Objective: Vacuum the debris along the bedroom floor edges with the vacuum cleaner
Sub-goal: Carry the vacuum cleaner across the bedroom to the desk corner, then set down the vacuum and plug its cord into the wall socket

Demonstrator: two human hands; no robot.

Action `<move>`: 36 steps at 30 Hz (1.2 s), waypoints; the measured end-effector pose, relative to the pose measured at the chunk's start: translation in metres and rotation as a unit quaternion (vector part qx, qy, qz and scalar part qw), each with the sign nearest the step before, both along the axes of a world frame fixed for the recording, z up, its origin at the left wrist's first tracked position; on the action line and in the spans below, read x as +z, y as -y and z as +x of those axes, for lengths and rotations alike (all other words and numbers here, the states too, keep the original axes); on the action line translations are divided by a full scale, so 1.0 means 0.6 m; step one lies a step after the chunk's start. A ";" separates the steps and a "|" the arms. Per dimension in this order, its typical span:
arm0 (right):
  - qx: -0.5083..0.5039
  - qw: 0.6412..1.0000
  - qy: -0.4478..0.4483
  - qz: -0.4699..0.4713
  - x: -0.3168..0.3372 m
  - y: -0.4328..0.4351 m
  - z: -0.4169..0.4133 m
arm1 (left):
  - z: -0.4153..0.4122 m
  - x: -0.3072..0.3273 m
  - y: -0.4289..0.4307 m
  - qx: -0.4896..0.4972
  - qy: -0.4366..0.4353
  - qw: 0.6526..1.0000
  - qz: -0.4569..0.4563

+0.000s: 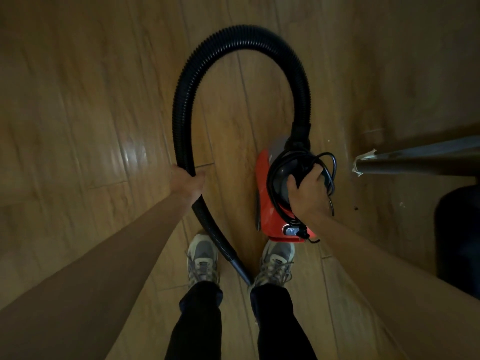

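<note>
Dim wooden floor point(104, 113) is lying open to the left and ahead; a metal bar point(420, 158) and dark bin point(459, 235) are crowding the right edge. The red vacuum cleaner point(270, 203) is hanging just ahead of the shoes point(204, 258), its long axis pointing forward. The right hand point(309, 190) is clenching its top and cord point(330, 165); left hand point(185, 181) fingers are gripping the black hose point(244, 35), looping ahead.

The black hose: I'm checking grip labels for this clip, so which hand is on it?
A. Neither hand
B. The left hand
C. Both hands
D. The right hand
B: the left hand is closed around the black hose, while the right hand grips the top of the red vacuum cleaner together with its bundled cord.
</note>
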State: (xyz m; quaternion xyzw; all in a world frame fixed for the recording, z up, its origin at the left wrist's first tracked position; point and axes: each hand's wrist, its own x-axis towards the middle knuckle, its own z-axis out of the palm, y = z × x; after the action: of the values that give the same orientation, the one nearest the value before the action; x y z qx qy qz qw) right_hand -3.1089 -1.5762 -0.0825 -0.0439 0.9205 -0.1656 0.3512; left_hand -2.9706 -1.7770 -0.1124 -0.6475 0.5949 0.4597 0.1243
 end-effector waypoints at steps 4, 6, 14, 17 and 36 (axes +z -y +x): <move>0.083 0.994 0.010 0.070 0.049 0.015 -0.011 | -0.003 0.058 0.043 -0.058 -0.005 0.998 -0.015; 0.118 0.991 0.005 0.069 0.084 0.030 -0.021 | -0.011 0.097 0.063 -0.119 -0.022 0.992 -0.024; 0.210 0.976 -0.028 0.048 0.269 0.106 -0.080 | -0.058 0.286 0.136 -0.437 0.021 0.889 -0.134; 0.226 0.971 -0.057 0.058 0.370 0.133 -0.107 | -0.082 0.390 0.171 -0.497 0.033 0.854 -0.154; 0.221 0.944 -0.243 0.018 1.036 0.240 -0.083 | -0.116 1.042 0.263 -0.544 -0.029 0.714 -0.439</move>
State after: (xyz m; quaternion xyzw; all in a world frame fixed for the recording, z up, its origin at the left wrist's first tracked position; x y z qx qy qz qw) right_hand -3.1585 -1.7205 0.5392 -0.2790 0.9479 -0.0520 0.1449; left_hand -3.0402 -1.9350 0.5126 -0.1795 0.9829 0.0179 0.0371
